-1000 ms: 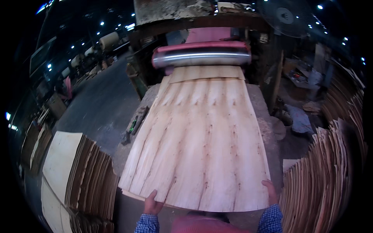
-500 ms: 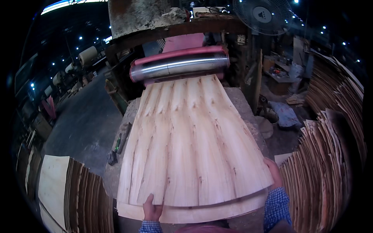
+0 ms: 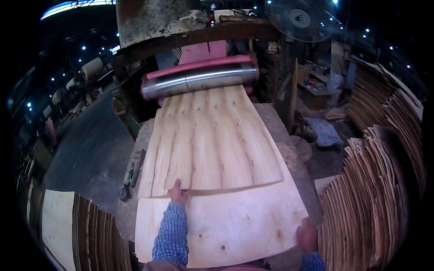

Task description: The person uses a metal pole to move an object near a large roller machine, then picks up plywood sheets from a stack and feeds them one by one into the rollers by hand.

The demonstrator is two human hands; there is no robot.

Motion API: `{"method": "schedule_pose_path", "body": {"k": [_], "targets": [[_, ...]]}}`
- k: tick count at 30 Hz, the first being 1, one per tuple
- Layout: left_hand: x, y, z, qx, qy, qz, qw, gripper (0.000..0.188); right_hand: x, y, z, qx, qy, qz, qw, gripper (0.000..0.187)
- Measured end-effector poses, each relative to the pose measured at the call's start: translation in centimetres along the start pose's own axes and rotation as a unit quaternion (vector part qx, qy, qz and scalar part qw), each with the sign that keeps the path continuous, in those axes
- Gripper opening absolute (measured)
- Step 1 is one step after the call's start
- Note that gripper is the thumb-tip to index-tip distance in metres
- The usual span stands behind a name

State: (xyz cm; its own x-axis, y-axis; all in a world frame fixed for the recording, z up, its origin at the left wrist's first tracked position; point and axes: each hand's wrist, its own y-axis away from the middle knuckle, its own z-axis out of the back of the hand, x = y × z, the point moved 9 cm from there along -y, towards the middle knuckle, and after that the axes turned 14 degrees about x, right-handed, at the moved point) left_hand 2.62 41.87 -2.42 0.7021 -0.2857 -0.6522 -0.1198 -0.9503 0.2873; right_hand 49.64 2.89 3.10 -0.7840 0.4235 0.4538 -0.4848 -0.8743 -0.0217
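Note:
A wavy, pale wood veneer sheet (image 3: pixel 212 140) with brown streaks runs with its far end into a machine under a shiny metal roller (image 3: pixel 199 79). My left hand (image 3: pixel 179 193) pinches its near edge, thumb on top and fingers beneath. Below it lies a second, flatter veneer sheet (image 3: pixel 235 221) with a few small knots, its near part uncovered. My right hand (image 3: pixel 307 235) is at the right edge of this lower sheet near its corner, fingers curled against the edge. Pink material (image 3: pixel 199 67) covers the rollers behind the metal one.
Stacks of veneer stand close on my right (image 3: pixel 361 198) and at the lower left (image 3: pixel 95 230). A green-handled tool (image 3: pixel 130 175) lies on the left rim of the stone-like table (image 3: pixel 275 122). A fan (image 3: pixel 298 19) hangs at the upper right, and a bucket (image 3: pixel 307 134) stands on the floor.
The top veneer sheet has slid away from me into the roller, my left hand travelling forward with it. The right hand has left its edge and moved lower, to the bottom sheet.

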Motion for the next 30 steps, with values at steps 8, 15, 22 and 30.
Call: {"method": "schedule_pose_path", "body": {"k": [8,15,22,30], "targets": [[6.6,11.4,3.6,0.003,-0.129,0.094,0.987,0.043,-1.9,-3.1,2.5,0.081,-0.030,-0.083,0.993,0.037],[10.5,29.2,10.9,0.123,0.056,0.245,0.960,0.048,6.1,-8.2,4.5,0.353,-0.436,0.023,0.828,0.032],[13.2,37.1,6.8,0.209,0.137,0.261,0.932,0.055,12.2,-6.3,13.8,0.203,-0.705,0.015,0.679,0.037],[3.9,31.5,6.8,0.068,-0.018,0.009,0.997,0.047,2.2,-4.1,-0.5,0.286,-0.646,-0.090,0.702,0.030]]}}
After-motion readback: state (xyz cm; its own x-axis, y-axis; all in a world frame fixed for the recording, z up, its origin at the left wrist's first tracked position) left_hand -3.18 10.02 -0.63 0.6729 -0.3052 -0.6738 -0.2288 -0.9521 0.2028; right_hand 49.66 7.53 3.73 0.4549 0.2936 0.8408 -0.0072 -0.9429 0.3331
